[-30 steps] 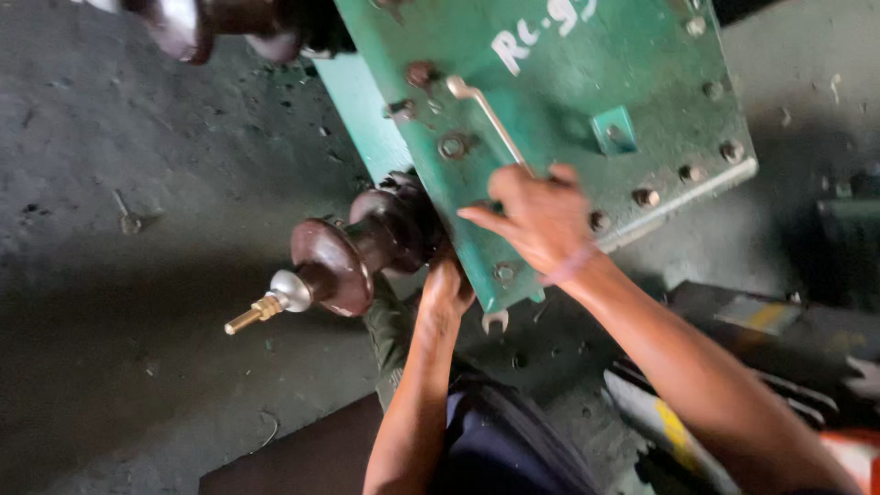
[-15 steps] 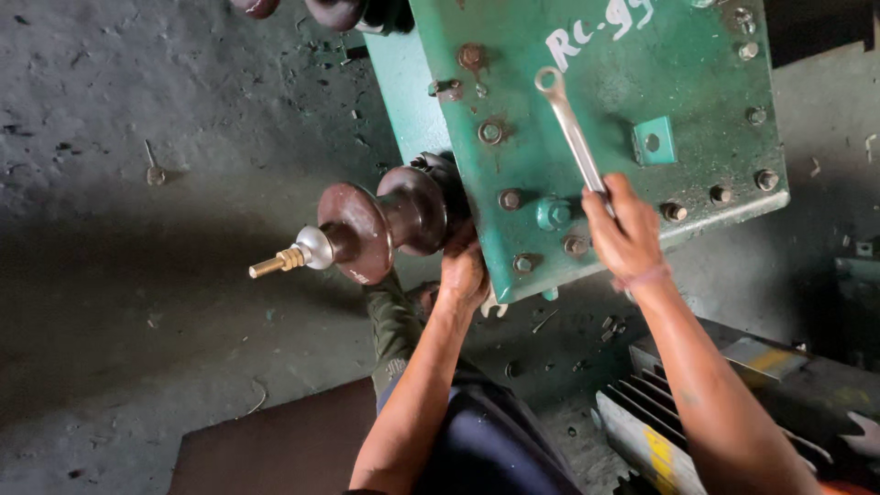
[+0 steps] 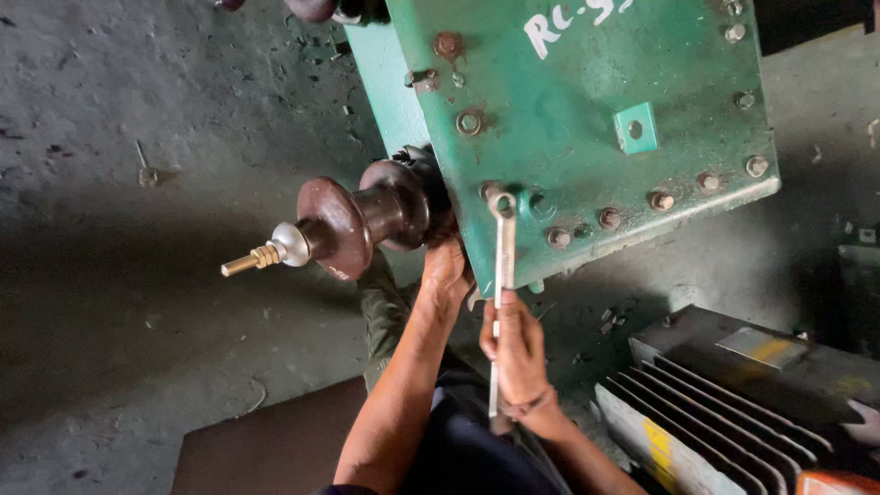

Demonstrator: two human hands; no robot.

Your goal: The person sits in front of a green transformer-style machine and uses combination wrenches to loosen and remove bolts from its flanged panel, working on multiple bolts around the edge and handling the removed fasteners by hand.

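A: Item one, lower centre of the frame: our right hand [image 3: 515, 346], fingers wrapped tight round the shank of a long steel spanner [image 3: 501, 275].

B: Noted. The spanner runs nearly upright from that fist; its ring end sits on a bolt head [image 3: 496, 196] at the lower left corner of the green plate.

A: Item two, just left of it: our left hand [image 3: 446, 271], pressed up under the lower edge of the plate beside the insulator's base. Its fingers are tucked out of view, so we cannot tell whether they grasp anything.

B: Item three, centre to upper right: green steel cover plate [image 3: 587, 101], tilted, with rusty bolts along its edges and a small square lug [image 3: 636, 127].

A: Item four, centre left: brown porcelain bushing insulator [image 3: 367, 215], lying sideways off the plate's side, brass threaded terminal [image 3: 249, 261] pointing left.

B: Item five, lower right: grey finned casing [image 3: 724, 412] with a yellow mark.

A: Item six, farthest, left half: grey concrete floor [image 3: 137, 137].
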